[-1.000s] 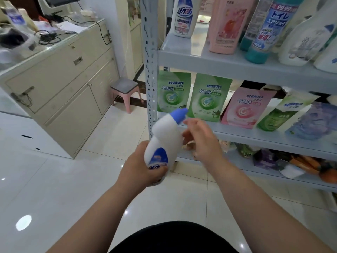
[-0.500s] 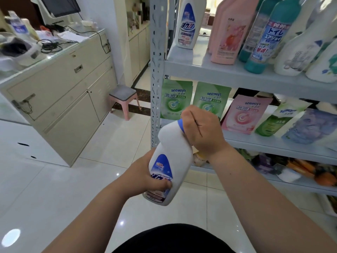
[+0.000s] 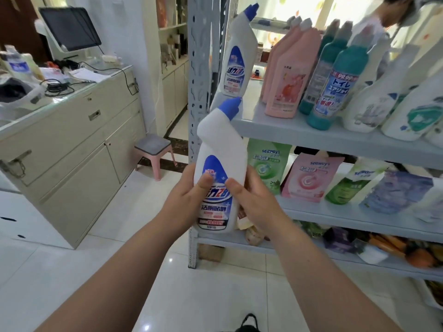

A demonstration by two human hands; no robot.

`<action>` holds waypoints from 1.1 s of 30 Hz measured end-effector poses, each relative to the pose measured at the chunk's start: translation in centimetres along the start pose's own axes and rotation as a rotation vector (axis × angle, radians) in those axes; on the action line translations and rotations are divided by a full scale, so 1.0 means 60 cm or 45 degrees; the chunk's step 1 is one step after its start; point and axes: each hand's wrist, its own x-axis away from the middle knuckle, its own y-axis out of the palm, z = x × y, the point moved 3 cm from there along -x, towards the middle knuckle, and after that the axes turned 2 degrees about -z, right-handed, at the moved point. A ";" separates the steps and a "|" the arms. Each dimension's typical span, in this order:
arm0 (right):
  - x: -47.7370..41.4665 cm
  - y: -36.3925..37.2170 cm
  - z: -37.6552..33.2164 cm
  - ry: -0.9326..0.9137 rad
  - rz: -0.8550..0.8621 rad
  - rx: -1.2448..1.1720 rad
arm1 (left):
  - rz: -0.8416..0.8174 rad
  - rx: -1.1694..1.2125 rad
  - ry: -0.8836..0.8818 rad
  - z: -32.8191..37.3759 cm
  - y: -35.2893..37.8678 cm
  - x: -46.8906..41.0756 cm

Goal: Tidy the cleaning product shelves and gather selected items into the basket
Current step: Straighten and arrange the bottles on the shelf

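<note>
Bottle gripped upright, left hand and right hand thumbs pressing label.

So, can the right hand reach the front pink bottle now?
Probably not yet: the right hand holds the white bottle with the left hand. Once freed, the way to the pink bottle looks open.

Left forearm and right forearm bare to frame edge; left hand, right hand bare; thumbnails short, plain.
</note>
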 end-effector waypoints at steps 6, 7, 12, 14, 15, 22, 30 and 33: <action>-0.082 -0.096 -0.073 -0.139 0.119 -0.048 | -0.057 -0.028 0.148 0.078 0.043 -0.130; -0.097 -0.116 -0.084 -0.174 0.136 -0.081 | -0.096 -0.052 0.167 0.094 0.052 -0.156; -0.178 -0.210 -0.134 -0.346 0.286 0.010 | 0.033 -0.103 0.238 0.132 0.077 -0.318; -0.212 -0.241 -0.135 -0.385 0.366 0.046 | 0.198 -0.240 0.199 0.128 0.076 -0.394; -0.228 -0.255 -0.132 -0.402 0.404 0.061 | 0.256 -0.321 0.175 0.125 0.077 -0.428; -0.303 -0.301 -0.096 -0.442 0.419 0.215 | 0.626 -0.434 0.015 0.101 0.055 -0.609; -0.315 -0.308 -0.072 -0.456 0.402 0.241 | 0.579 -0.410 0.072 0.062 0.055 -0.666; -0.316 -0.313 -0.071 -0.446 0.412 0.270 | 0.581 -0.419 0.065 0.062 0.058 -0.656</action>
